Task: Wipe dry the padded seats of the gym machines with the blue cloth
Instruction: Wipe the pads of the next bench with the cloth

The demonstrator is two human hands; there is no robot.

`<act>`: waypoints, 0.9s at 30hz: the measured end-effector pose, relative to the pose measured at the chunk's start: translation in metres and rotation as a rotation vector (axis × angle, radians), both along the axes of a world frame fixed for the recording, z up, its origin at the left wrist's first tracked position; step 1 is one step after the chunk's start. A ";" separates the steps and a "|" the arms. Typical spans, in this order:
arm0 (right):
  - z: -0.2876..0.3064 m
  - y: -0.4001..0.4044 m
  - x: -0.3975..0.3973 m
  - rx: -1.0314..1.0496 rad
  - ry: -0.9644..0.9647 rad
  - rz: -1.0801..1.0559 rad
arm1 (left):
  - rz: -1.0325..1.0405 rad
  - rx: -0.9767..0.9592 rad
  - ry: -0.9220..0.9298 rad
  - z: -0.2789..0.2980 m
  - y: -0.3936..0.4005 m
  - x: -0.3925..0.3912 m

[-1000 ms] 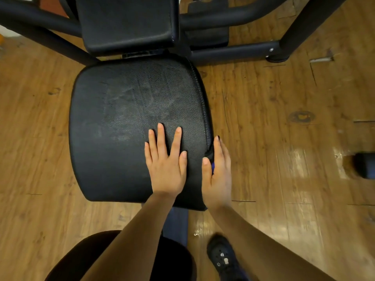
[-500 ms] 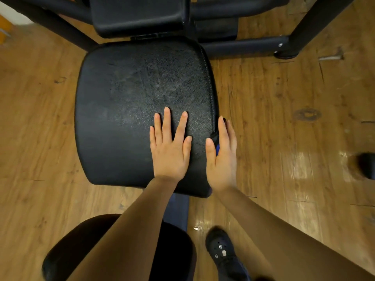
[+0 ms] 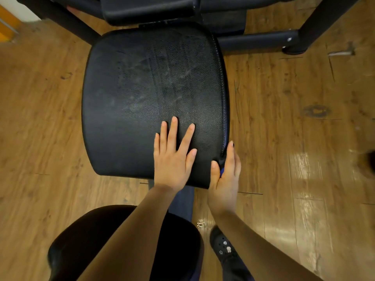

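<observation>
**Two hands on one seat, side edge under the cloth**

Nearest me, I see a dark round pad and a shoe on the wooden floor. My left hand lies flat, fingers straight and spread, on the padded seat. My right hand presses the blue cloth, barely showing, against the seat's right edge. I judge the top mostly wiped, with faint smears left; the backrest beyond looks untouched.

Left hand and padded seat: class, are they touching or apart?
Touching. The head view shows the left hand lying flat with straight fingers on the padded seat, no gap visible beneath the palm.
</observation>
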State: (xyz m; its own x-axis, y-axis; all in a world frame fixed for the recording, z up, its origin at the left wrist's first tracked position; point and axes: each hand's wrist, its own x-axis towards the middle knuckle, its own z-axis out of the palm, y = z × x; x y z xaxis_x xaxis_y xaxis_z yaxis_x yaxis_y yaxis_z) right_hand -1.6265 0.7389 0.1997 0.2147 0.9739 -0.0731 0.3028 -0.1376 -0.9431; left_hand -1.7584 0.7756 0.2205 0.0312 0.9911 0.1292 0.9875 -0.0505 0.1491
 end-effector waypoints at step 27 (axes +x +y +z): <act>0.007 -0.021 0.006 -0.126 0.077 0.001 | -0.030 -0.041 0.054 -0.009 -0.036 -0.019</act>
